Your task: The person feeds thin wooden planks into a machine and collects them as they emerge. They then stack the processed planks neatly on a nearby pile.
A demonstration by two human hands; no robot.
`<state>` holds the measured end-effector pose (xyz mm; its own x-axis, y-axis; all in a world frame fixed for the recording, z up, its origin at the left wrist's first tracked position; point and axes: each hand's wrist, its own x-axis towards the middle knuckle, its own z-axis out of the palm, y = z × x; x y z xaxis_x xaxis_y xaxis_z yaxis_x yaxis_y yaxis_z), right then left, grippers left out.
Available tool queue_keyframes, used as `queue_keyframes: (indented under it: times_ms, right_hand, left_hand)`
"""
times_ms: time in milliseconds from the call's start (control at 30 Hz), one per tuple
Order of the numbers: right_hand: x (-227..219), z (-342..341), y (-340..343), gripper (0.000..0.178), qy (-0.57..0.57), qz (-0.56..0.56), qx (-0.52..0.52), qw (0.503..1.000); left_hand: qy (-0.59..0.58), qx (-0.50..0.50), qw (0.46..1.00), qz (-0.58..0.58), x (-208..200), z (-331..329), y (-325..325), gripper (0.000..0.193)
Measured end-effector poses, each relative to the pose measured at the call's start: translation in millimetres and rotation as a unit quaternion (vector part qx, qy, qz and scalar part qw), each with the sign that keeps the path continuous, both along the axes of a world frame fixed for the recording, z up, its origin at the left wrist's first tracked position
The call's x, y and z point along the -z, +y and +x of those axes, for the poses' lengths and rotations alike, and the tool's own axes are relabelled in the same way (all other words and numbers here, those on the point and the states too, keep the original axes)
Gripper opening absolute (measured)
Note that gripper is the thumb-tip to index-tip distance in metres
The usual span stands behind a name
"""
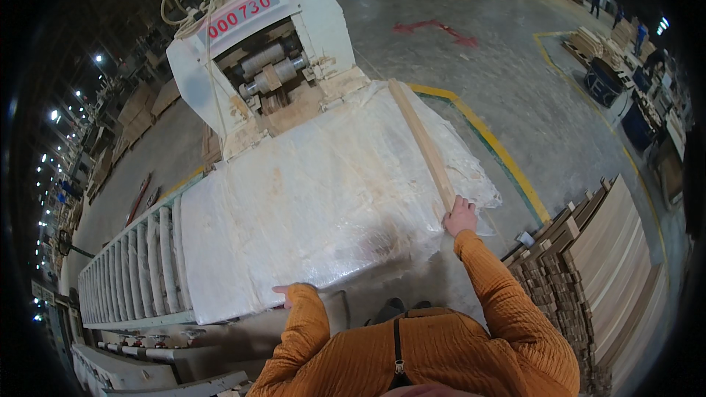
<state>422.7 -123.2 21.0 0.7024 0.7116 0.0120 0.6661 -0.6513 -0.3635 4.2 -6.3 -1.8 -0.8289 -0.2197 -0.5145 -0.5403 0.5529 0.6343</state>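
The fingers of the right hand (462,216) are curled around the near end of a long, narrow wooden strip (421,136). From those fingers the strip runs forward and slightly left, lying along the right part of a table wrapped in clear plastic sheet (294,206). The left hand (283,295) is at the table's near edge, well apart from the strip; a finger or thumb points left over the plastic, and the sleeve hides the rest, so I cannot tell whether its fingers are open or closed. Ahead of both hands, past the table's far edge, stands a white roller-fed machine (323,26) with metal rollers (273,76) in its opening. Left of the left fingers a roller conveyor (132,272) meets the table. Right of the right fingers, beyond the orange sleeve (507,290), are stacked wooden strips (562,287) and pale boards (614,250).
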Motion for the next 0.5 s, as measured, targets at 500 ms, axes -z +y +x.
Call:
queue_keyframes:
  times_ms: [500]
  right_hand:
    - [4, 5, -3, 0.048, -0.005, 0.006, 0.006, 1.000]
  left_hand:
    - [0.011, 0.107, 0.994, -0.012, -31, 11, -31, 0.088]
